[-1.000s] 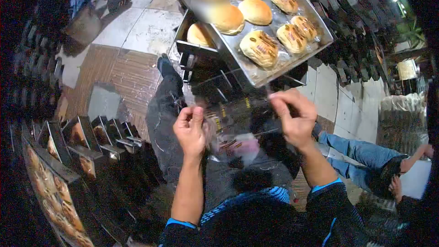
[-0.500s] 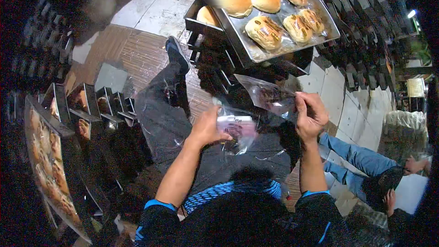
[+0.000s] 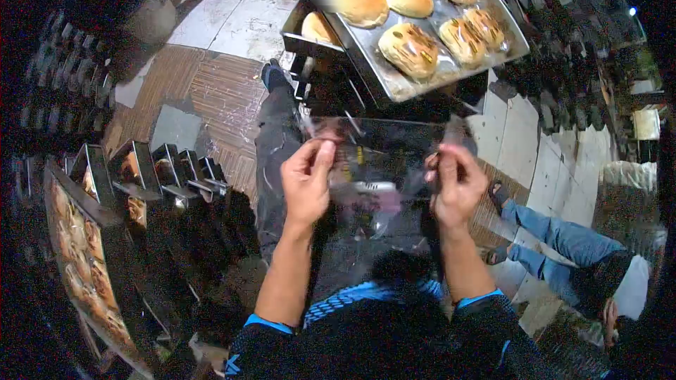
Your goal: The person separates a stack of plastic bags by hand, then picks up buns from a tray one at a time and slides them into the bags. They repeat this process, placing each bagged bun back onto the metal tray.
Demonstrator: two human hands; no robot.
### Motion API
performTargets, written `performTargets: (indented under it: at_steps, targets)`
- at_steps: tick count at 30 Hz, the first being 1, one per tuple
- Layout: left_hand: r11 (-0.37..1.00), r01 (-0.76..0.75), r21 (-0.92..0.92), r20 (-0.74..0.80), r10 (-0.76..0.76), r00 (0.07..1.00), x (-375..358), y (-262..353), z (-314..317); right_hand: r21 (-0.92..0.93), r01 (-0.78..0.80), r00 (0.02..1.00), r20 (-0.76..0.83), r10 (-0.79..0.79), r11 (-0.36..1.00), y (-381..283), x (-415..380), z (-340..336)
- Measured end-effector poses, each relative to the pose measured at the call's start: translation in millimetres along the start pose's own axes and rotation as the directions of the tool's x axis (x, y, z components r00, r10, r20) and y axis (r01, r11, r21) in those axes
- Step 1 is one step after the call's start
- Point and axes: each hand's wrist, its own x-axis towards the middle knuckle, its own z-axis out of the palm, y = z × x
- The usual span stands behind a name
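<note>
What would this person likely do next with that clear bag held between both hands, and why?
Probably pull the top edges apart to open the mouth. The left hand and right hand each pinch an upper corner of the clear plastic bag, stretched flat between them, and nothing shows inside it. The tray of buns sits just beyond.

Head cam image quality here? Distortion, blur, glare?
Head view: strong fisheye bend with black vignetted corners; one blurred patch over a bun at the tray's top left; glare on the clear bag stretched between left hand and right hand.
</note>
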Motion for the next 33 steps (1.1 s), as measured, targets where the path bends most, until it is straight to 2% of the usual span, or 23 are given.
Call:
performTargets:
  at_steps: [1, 3, 5, 6, 7, 8, 9, 10, 11, 12, 13, 15, 18, 21, 22, 24, 26, 27, 28, 29, 30, 32, 33]
  targets:
    - [1.000, 0.014, 0.000, -0.093, -0.014, 0.996, 5.1, 4.7, -1.5, -0.184, 0.104, 0.994, 0.051, -0.096, 0.978, -7.1, 3.1, 6.5]
    - [1.000, 0.010, 0.007, -0.241, -0.008, 0.970, 13.6, 0.9, -11.5, -0.290, 0.365, 0.931, 0.128, -0.342, 0.885, -11.2, 10.3, 18.9]
    - [0.978, -0.033, -0.208, -0.338, -0.040, 0.940, 25.8, -10.7, -21.5, -0.104, 0.540, 0.818, 0.297, -0.492, 0.835, -29.4, 41.4, 39.2]
    - [0.936, -0.014, -0.353, -0.360, -0.122, 0.925, 30.8, -11.2, -26.0, -0.178, 0.600, 0.750, 0.464, -0.471, 0.780, -40.2, 68.5, 42.1]
    - [0.847, -0.028, -0.532, -0.281, -0.145, 0.949, 38.2, -44.7, -46.1, -0.311, 0.697, 0.705, 0.459, -0.540, 0.646, -28.2, 103.1, 39.1]
    - [0.835, -0.045, -0.549, -0.302, -0.148, 0.942, 44.2, -46.7, -45.7, -0.429, 0.464, 0.882, 0.307, -0.358, 0.775, -25.8, 138.3, 40.8]
    - [0.823, -0.062, -0.564, -0.326, -0.153, 0.933, 47.6, -47.3, -46.8, -0.516, 0.330, 0.939, 0.269, -0.216, 0.791, -27.6, 190.1, 50.0]
    - [0.822, -0.042, -0.568, -0.212, -0.097, 0.973, 45.0, -52.4, -58.7, -0.584, 0.373, 0.924, 0.300, -0.236, 0.721, -1.2, 246.7, 48.1]
    - [0.804, -0.045, -0.593, -0.239, -0.122, 0.963, 45.3, -56.1, -59.3, -0.681, 0.383, 0.907, 0.404, -0.116, 0.625, 28.9, 303.7, 39.9]
    - [0.788, -0.051, -0.614, -0.264, -0.144, 0.954, 48.0, -58.5, -59.9, -0.843, 0.149, 0.946, 0.274, 0.174, 0.517, 39.7, 337.3, 48.0]
    - [0.771, -0.065, -0.634, -0.291, -0.160, 0.943, 51.4, -60.4, -60.3, -0.901, -0.070, 0.920, 0.108, 0.377, 0.428, 63.5, 373.9, 54.4]
    - [0.773, -0.097, -0.627, -0.325, -0.146, 0.934, 53.6, -62.6, -60.0, -0.833, -0.222, 0.895, 0.032, 0.444, 0.507, 98.9, 417.5, 55.3]
    - [0.773, -0.078, -0.629, -0.325, -0.171, 0.930, 52.9, -56.9, -62.1, -0.540, -0.466, 0.782, 0.120, 0.612, 0.701, 68.9, 397.7, 87.2]
    - [0.788, -0.090, -0.608, -0.306, -0.129, 0.943, 51.8, -62.2, -68.6, -0.797, -0.246, 0.845, 0.103, 0.526, 0.551, 63.0, 402.4, 68.0]
    - [0.775, -0.075, -0.627, -0.288, -0.141, 0.947, 52.6, -62.9, -68.8, -0.729, -0.204, 0.902, 0.118, 0.414, 0.654, 80.1, 401.9, 52.5]
    - [0.807, -0.077, -0.585, -0.301, -0.128, 0.945, 54.9, -65.5, -66.9, -0.708, -0.141, 0.965, 0.058, 0.256, 0.692, 90.2, 394.9, 25.2]
    - [0.846, -0.034, -0.532, -0.277, -0.136, 0.951, 50.1, -53.6, -65.2, -0.381, -0.223, 0.974, -0.050, 0.220, 0.898, 57.2, 347.5, 14.9]
    - [0.838, -0.036, -0.545, -0.256, -0.125, 0.959, 47.3, -56.0, -67.2, -0.132, -0.305, 0.952, -0.045, 0.302, 0.943, 42.9, 327.2, 6.1]
    - [0.831, -0.042, -0.555, -0.236, -0.109, 0.966, 46.9, -63.1, -72.3, 0.128, -0.369, 0.928, -0.014, 0.374, 0.921, 31.1, 309.0, -2.9]
    - [0.825, -0.049, -0.563, -0.218, -0.092, 0.971, 45.8, -65.1, -74.7, 0.379, -0.414, 0.901, 0.041, 0.432, 0.828, 17.8, 287.2, -10.2]
    - [0.828, -0.113, -0.549, -0.289, -0.061, 0.955, 45.2, -59.0, -71.2, 0.495, -0.445, 0.889, 0.140, 0.436, 0.746, -13.4, 249.5, 0.3]
    - [0.938, -0.109, -0.329, -0.388, -0.029, 0.921, 40.3, -32.5, -64.2, 0.502, -0.565, 0.814, 0.468, 0.344, 0.655, -4.8, 189.4, -28.9]
    - [0.974, -0.096, -0.205, -0.436, -0.003, 0.900, 36.1, -17.3, -59.8, 0.324, -0.597, 0.726, 0.608, 0.322, 0.734, -2.6, 163.8, -33.4]
